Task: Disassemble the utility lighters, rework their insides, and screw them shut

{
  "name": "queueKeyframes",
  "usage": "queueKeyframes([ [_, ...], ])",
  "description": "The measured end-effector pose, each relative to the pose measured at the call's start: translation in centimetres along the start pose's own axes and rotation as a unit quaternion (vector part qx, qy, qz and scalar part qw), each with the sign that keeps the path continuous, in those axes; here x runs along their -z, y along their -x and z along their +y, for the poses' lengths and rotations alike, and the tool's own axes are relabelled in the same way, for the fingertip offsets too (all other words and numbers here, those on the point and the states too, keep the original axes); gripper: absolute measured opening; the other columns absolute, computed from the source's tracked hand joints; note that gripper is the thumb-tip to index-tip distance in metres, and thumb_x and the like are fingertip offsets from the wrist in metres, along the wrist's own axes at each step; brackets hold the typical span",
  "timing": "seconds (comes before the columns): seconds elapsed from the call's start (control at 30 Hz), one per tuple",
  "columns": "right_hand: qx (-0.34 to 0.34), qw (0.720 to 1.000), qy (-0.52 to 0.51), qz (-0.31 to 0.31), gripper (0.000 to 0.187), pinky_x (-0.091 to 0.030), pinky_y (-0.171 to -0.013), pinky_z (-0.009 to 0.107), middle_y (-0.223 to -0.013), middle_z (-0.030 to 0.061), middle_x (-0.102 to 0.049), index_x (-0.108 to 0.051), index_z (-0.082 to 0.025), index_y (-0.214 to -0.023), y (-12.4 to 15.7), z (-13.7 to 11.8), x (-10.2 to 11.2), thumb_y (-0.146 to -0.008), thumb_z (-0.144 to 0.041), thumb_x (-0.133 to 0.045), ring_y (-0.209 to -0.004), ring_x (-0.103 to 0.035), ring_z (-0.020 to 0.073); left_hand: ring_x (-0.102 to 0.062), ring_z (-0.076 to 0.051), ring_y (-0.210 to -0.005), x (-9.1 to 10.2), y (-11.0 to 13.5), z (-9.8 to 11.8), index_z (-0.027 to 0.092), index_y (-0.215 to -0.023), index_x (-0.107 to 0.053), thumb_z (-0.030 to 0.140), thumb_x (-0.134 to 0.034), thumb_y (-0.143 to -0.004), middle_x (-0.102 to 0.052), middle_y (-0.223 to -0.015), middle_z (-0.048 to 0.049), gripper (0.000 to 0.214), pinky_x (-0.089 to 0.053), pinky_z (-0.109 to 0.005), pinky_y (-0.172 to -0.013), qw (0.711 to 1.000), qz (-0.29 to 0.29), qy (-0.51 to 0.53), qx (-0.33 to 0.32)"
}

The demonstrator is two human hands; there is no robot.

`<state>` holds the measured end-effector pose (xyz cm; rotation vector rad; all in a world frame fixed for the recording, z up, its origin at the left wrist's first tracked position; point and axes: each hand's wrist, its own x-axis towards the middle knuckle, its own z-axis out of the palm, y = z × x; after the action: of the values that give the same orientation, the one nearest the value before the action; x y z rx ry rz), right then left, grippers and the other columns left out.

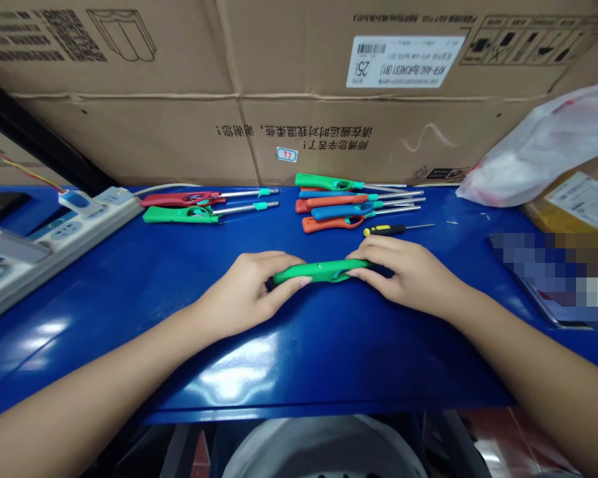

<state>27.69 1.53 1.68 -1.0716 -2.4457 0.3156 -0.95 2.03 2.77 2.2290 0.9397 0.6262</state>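
Observation:
A green lighter handle lies lengthwise just above the blue table, held at both ends. My left hand is closed round its left end, thumb underneath. My right hand is closed round its right end, fingers pinching the top. Behind them lies a small yellow-and-black screwdriver.
A pile of several long-nosed lighters lies at the back centre, and a red and a green one lie at the back left. A white power strip is on the left, a plastic bag at right, cardboard boxes behind.

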Motion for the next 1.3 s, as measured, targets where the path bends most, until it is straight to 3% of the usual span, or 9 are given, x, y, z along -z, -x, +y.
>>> queueKeyframes([
  [0.1, 0.039, 0.999, 0.024, -0.008, 0.034, -0.053, -0.094, 0.040, -0.117, 0.0114, -0.072, -0.069, -0.015, -0.125, -0.1, 0.1, -0.2, -0.101, -0.038, -0.060, -0.107, -0.068, 0.0252, -0.056, -0.011, -0.049, -0.9, -0.5, -0.2, 0.012, -0.117, -0.071, 0.048, -0.060, -0.099, -0.071, -0.072, -0.0027, 0.041, -0.047, -0.022, -0.045, 0.953, 0.000, 0.242, 0.184],
  [0.17, 0.065, 0.997, 0.039, -0.015, 0.046, -0.054, -0.094, 0.043, -0.122, 0.0129, -0.071, -0.066, -0.016, -0.134, -0.1, 0.0, -0.4, -0.098, -0.045, -0.065, -0.109, -0.068, 0.0274, -0.052, -0.008, -0.044, -1.3, -0.8, -0.5, 0.010, -0.118, -0.071, 0.047, -0.064, -0.096, -0.072, -0.071, -0.0036, 0.043, -0.043, -0.019, -0.041, 0.909, -0.002, 0.342, 0.240],
  [0.23, 0.078, 0.996, 0.051, -0.017, 0.045, -0.056, -0.090, 0.044, -0.121, 0.0124, -0.072, -0.066, -0.017, -0.134, -0.2, -0.1, -0.7, -0.099, -0.044, -0.063, -0.104, -0.069, 0.0273, -0.056, -0.008, -0.047, -1.5, -0.9, -0.7, 0.010, -0.119, -0.071, 0.047, -0.067, -0.094, -0.076, -0.077, -0.0064, 0.045, -0.047, -0.019, -0.043, 0.887, -0.003, 0.388, 0.250],
  [0.4, 0.073, 0.997, 0.018, 0.020, 0.033, -0.059, -0.085, 0.038, -0.111, 0.0124, -0.077, -0.070, -0.011, -0.126, -0.1, -0.2, -0.7, -0.106, -0.028, -0.049, -0.097, -0.073, 0.0235, -0.073, -0.013, -0.069, -1.4, -0.5, -0.4, 0.014, -0.123, -0.073, 0.032, -0.082, -0.084, -0.079, -0.087, -0.0043, 0.044, -0.063, -0.022, -0.070, 0.932, 0.048, 0.329, 0.141],
  [0.57, 0.061, 0.998, 0.006, 0.027, 0.034, -0.058, -0.092, 0.034, -0.122, 0.0117, -0.075, -0.067, -0.013, -0.131, 0.0, -0.8, -0.6, -0.105, -0.029, -0.053, -0.108, -0.073, 0.0218, -0.074, -0.011, -0.063, -1.5, 0.0, -0.3, 0.015, -0.113, -0.079, 0.026, -0.079, -0.088, -0.081, -0.102, -0.0064, 0.027, -0.063, -0.019, -0.064, 0.973, 0.079, 0.216, 0.024],
  [0.73, 0.092, 0.994, 0.010, 0.057, 0.027, -0.060, -0.089, 0.034, -0.114, 0.0105, -0.080, -0.073, -0.013, -0.120, 0.2, -1.3, -1.0, -0.103, -0.026, -0.058, -0.102, -0.076, 0.0224, -0.079, -0.020, -0.099, -1.8, 0.3, -0.4, 0.020, -0.111, -0.082, 0.023, -0.083, -0.085, -0.082, -0.110, -0.0059, 0.027, -0.063, -0.022, -0.089, 0.987, 0.103, 0.105, -0.068],
  [1.0, 0.059, 0.998, 0.022, 0.024, 0.026, -0.059, -0.096, 0.039, -0.119, 0.0083, -0.079, -0.073, -0.016, -0.120, -0.1, -1.2, -1.2, -0.103, -0.030, -0.057, -0.108, -0.075, 0.0244, -0.079, -0.020, -0.101, -2.3, 0.1, -0.2, 0.020, -0.116, -0.080, 0.027, -0.082, -0.086, -0.081, -0.113, -0.0049, 0.031, -0.062, -0.023, -0.092, 0.989, 0.100, 0.103, -0.044],
  [1.1, 0.074, 0.997, 0.014, 0.023, 0.025, -0.060, -0.091, 0.037, -0.116, 0.0069, -0.080, -0.074, -0.017, -0.116, -0.2, -1.2, -1.5, -0.104, -0.030, -0.056, -0.102, -0.076, 0.0225, -0.078, -0.021, -0.105, -2.4, 0.2, -0.1, 0.020, -0.116, -0.080, 0.029, -0.080, -0.089, -0.080, -0.115, -0.0050, 0.029, -0.060, -0.026, -0.098, 0.991, 0.076, 0.098, -0.042],
  [1.3, 0.060, 0.997, 0.055, 0.010, 0.025, -0.055, -0.083, 0.036, -0.110, 0.0045, -0.081, -0.075, -0.020, -0.112, -0.3, -1.1, -1.0, -0.104, -0.036, -0.057, -0.092, -0.074, 0.0213, -0.078, -0.022, -0.097, -2.3, 0.2, -0.4, 0.019, -0.116, -0.080, 0.034, -0.077, -0.091, -0.081, -0.111, -0.0066, 0.029, -0.062, -0.029, -0.089, 0.993, 0.069, 0.097, -0.009],
])
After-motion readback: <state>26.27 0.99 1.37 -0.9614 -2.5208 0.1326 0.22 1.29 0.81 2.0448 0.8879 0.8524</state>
